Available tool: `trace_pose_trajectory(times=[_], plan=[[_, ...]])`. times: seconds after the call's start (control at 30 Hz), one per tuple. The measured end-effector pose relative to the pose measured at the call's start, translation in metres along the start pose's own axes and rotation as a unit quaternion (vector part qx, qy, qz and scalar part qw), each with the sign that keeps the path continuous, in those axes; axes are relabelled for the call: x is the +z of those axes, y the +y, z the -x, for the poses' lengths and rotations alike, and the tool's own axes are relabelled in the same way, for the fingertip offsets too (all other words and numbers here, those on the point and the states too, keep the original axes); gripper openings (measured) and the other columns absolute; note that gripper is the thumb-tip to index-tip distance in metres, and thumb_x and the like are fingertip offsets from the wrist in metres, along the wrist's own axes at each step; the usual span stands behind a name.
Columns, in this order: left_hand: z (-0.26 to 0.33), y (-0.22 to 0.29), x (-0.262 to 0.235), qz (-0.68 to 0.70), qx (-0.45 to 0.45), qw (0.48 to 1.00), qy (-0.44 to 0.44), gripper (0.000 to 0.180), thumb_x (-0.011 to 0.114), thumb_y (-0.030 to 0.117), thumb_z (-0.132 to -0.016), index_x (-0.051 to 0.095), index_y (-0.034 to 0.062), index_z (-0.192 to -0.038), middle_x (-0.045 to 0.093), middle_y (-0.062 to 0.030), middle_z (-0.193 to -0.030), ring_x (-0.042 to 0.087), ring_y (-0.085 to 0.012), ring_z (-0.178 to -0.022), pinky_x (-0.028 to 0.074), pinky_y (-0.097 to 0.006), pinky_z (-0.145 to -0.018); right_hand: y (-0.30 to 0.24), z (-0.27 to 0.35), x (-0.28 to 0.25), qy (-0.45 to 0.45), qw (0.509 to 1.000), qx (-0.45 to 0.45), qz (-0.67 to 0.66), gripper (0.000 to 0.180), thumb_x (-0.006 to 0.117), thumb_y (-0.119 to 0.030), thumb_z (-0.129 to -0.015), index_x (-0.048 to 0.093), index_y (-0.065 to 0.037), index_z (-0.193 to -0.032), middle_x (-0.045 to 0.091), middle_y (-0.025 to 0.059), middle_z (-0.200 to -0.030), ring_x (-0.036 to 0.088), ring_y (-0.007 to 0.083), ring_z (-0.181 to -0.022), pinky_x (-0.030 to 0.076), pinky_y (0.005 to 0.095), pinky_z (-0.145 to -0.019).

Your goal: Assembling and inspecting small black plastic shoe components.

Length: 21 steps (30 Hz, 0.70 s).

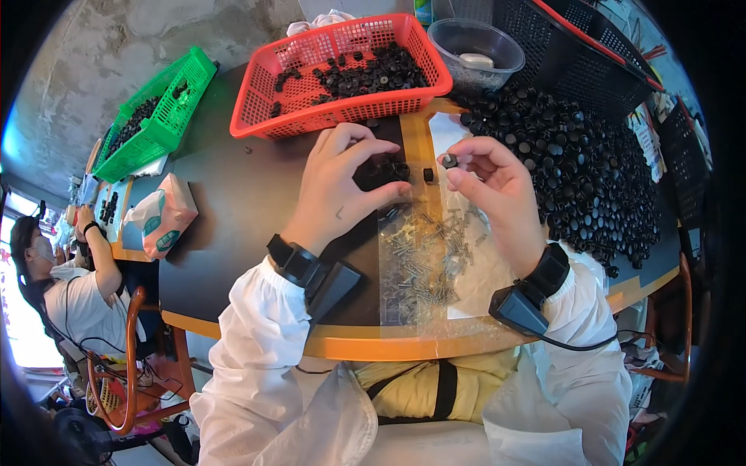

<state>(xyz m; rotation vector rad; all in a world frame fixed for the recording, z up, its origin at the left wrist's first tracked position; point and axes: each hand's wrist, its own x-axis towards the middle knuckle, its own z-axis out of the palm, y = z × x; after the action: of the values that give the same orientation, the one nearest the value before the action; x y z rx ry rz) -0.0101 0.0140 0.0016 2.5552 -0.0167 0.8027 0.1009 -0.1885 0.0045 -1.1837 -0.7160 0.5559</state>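
My right hand is raised over the pale paper, thumb and fingers pinching a small round black knob with a lighter centre. Curved in a C shape, my left hand has its thumb and index finger apart beside several black knobs on the dark table; its other fingers are partly hidden. A single black knob sits between the two hands. Below them, many small metal screws lie scattered on a clear plastic sheet and the pale paper.
A red basket of black parts stands at the back, a clear tub beside it. Black caps heap up at right near a black crate. At left are a green basket, a tissue pack and a seated person.
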Motion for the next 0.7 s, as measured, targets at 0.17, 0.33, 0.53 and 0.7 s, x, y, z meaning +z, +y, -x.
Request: trace_pose_trajectory(times=[0.17,0.33,0.53,0.7], plan=[[-0.001,-0.004,0.004,-0.020,0.001,0.999,-0.049,0.040,0.087,0.019,-0.066,0.073,0.0102,-0.102,0.058,-0.0044,-0.104,0.055,-0.0239,-0.101,0.045,-0.036,-0.090,0.006,0.000,0.005,-0.011,1.000,0.001,-0.001,0.025,0.070,0.001,-0.086,0.061,-0.003,-0.110,0.062,-0.0002,-0.102,0.057,0.0060,-0.094,0.049,0.0239,-0.085],[0.003,0.002,0.004,0.103,0.036,0.994,-0.007,0.034,0.081,0.009,-0.072,0.072,0.0069,-0.105,0.067,-0.0082,-0.107,0.063,-0.0239,-0.101,0.049,-0.035,-0.090,0.010,0.002,0.004,-0.025,0.999,0.020,0.037,0.018,0.072,-0.001,-0.086,0.059,-0.002,-0.099,0.062,0.0011,-0.098,0.059,0.0054,-0.088,0.051,0.0214,-0.080],[0.009,0.025,-0.005,0.170,-0.021,0.985,-0.014,0.031,0.078,0.003,-0.074,0.071,0.0031,-0.104,0.069,-0.0113,-0.106,0.066,-0.0236,-0.099,0.051,-0.032,-0.089,0.005,0.005,0.009,-0.039,0.996,0.027,0.072,0.019,0.072,-0.001,-0.086,0.061,-0.001,-0.101,0.063,0.0011,-0.096,0.061,0.0064,-0.088,0.053,0.0221,-0.080],[0.010,0.024,-0.005,0.182,-0.020,0.983,-0.010,0.031,0.077,0.001,-0.074,0.070,0.0018,-0.104,0.068,-0.0126,-0.106,0.065,-0.0248,-0.102,0.050,-0.033,-0.091,0.001,0.007,0.011,-0.033,0.992,0.027,0.120,0.018,0.072,-0.002,-0.086,0.063,-0.001,-0.102,0.065,0.0019,-0.096,0.063,0.0073,-0.087,0.054,0.0236,-0.082]])
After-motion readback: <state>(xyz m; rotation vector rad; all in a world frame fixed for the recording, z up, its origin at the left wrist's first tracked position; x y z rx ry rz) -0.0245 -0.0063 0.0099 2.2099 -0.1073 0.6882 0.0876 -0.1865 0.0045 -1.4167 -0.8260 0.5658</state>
